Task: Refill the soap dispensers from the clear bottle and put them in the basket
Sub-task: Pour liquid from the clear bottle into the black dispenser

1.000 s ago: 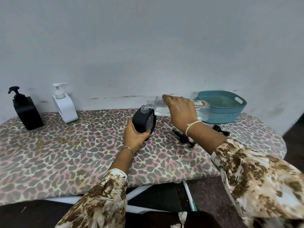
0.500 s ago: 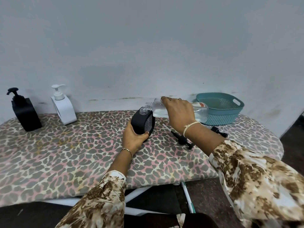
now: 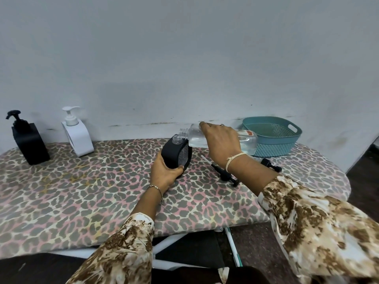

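Note:
My left hand (image 3: 165, 174) grips a black soap dispenser (image 3: 176, 153) with its pump off, standing on the ironing board (image 3: 82, 191). My right hand (image 3: 221, 143) holds the clear bottle (image 3: 245, 140) almost level, its open mouth just above the dispenser's neck. The removed black pump (image 3: 224, 173) with its tube lies on the board under my right wrist. A small black cap (image 3: 270, 165) lies further right. A teal basket (image 3: 272, 136) stands at the back right. A second black dispenser (image 3: 29, 141) and a white dispenser (image 3: 77, 136) stand at the back left.
The board has a leopard-print cover and stands against a grey wall (image 3: 184, 58). Its white legs (image 3: 164, 242) show below the front edge, with dark floor (image 3: 365, 181) to the right.
The bottle's mouth has lifted slightly and sits a little higher over the dispenser's neck. The view has shifted a little; both hands keep their grips.

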Motion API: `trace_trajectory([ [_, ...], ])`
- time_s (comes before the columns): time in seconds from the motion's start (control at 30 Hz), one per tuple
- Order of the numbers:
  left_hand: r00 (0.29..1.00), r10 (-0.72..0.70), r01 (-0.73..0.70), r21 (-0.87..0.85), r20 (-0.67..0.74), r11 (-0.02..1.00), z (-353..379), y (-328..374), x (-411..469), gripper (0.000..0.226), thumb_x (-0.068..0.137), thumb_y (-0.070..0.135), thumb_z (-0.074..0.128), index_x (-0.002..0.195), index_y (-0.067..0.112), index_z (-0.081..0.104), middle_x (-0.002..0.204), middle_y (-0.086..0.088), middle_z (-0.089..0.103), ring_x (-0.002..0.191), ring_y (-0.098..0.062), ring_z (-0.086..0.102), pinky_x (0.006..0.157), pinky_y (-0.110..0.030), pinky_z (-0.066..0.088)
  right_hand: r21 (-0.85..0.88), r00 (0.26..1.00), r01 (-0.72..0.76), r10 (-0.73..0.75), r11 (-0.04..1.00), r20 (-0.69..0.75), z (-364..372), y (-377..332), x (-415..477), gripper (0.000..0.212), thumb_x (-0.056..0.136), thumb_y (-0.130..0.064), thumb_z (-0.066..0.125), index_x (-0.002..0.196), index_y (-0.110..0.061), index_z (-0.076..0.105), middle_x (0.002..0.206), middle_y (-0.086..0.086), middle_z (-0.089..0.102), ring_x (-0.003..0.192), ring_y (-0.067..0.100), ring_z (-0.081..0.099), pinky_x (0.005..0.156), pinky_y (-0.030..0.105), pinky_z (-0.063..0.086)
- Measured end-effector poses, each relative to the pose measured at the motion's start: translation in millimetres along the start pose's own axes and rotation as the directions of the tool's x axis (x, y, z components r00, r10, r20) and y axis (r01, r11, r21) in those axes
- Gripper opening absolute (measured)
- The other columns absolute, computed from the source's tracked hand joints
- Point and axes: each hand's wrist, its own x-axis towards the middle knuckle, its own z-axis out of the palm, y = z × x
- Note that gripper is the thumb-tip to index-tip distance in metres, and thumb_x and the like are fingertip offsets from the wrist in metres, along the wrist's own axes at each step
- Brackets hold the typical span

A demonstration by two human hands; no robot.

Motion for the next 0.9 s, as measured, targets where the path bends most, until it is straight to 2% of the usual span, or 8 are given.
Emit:
trace_trajectory([
  [0.13,1.0,0.026,-0.026,-0.001,0.002,1.0,-0.3,-1.5,-0.1,0.077,0.064,0.009,0.084,0.131,0.018,0.046,0.123,-0.005,0.063,0.112,-0.032,0.061,0.096,-0.051,0.05,0.01,1.0,-0.005,0.005,1.0,0.01,-2.9,-0.9,-0.7,0.05,0.081,0.001,0.063,0.125,-0.014,0.046,0.1,0.003,0.066,0.091,0.025,0.064,0.064,0.031,0.033],
  [0.33,0.998,0.055,-0.055,-0.018,0.0,0.998,-0.4,-2.5,-1.2,0.079,0.066,0.003,0.083,0.134,0.017,0.045,0.126,-0.005,0.061,0.117,-0.022,0.058,0.102,-0.043,0.047,0.006,1.0,-0.002,0.002,1.0,0.014,-5.0,-1.9,-0.1,0.049,0.079,0.004,0.061,0.123,-0.014,0.047,0.1,0.002,0.066,0.091,0.024,0.063,0.064,0.031,0.033],
  [0.47,0.999,0.035,-0.035,-0.016,0.019,0.999,-1.4,-1.7,-2.3,0.078,0.066,0.01,0.083,0.131,0.027,0.043,0.118,-0.003,0.065,0.102,-0.041,0.064,0.086,-0.056,0.054,0.011,1.0,0.002,-0.002,1.0,0.013,-5.1,-2.0,0.2,0.048,0.078,0.006,0.058,0.121,-0.014,0.048,0.101,0.002,0.066,0.092,0.025,0.064,0.064,0.031,0.033],
  [0.5,0.999,0.029,-0.029,-0.02,0.022,0.999,-1.9,-1.8,-2.2,0.078,0.067,0.009,0.082,0.131,0.027,0.043,0.117,-0.003,0.065,0.098,-0.039,0.066,0.081,-0.052,0.057,0.011,1.0,0.004,-0.004,1.0,0.011,-4.9,-2.0,0.1,0.048,0.078,0.006,0.057,0.121,-0.014,0.048,0.1,0.002,0.066,0.092,0.025,0.064,0.064,0.031,0.033],
  [0.6,0.999,0.047,-0.046,-0.035,0.016,0.998,-3.6,-4.1,-3.0,0.076,0.068,0.002,0.081,0.132,0.019,0.045,0.116,-0.001,0.062,0.088,-0.007,0.068,0.069,-0.019,0.056,0.013,1.0,0.003,-0.003,1.0,0.014,-5.2,-2.5,0.2,0.049,0.078,0.007,0.056,0.122,-0.014,0.048,0.1,0.002,0.066,0.092,0.025,0.063,0.064,0.031,0.034],
  [0.67,0.998,0.057,-0.056,-0.037,0.027,0.998,-5.1,-7.4,-2.5,0.075,0.066,0.001,0.083,0.131,0.017,0.047,0.118,-0.001,0.061,0.101,-0.011,0.063,0.074,-0.012,0.05,0.014,1.0,0.001,-0.002,1.0,0.014,-5.0,-3.1,0.7,0.048,0.078,0.007,0.057,0.121,-0.013,0.048,0.099,0.003,0.066,0.091,0.025,0.063,0.064,0.031,0.034],
  [0.73,0.998,0.051,-0.048,-0.074,0.039,0.996,-6.8,-7.8,-3.4,0.071,0.066,0.001,0.083,0.126,0.019,0.049,0.116,0.0,0.062,0.101,-0.013,0.062,0.07,-0.008,0.048,0.014,1.0,-0.003,0.003,1.0,0.015,-4.7,-3.0,1.5,0.048,0.078,0.007,0.057,0.12,-0.013,0.048,0.098,0.003,0.066,0.09,0.025,0.064,0.064,0.031,0.035],
  [0.9,0.999,0.023,-0.016,-0.173,0.038,0.985,-10.3,-6.3,-5.0,0.063,0.067,-0.003,0.082,0.118,0.015,0.05,0.113,-0.003,0.063,0.107,-0.018,0.061,0.092,-0.025,0.05,0.022,1.0,-0.009,0.008,1.0,0.017,-4.7,-2.4,1.4,0.048,0.078,0.007,0.057,0.12,-0.014,0.048,0.096,0.002,0.066,0.088,0.024,0.063,0.064,0.031,0.035],
])
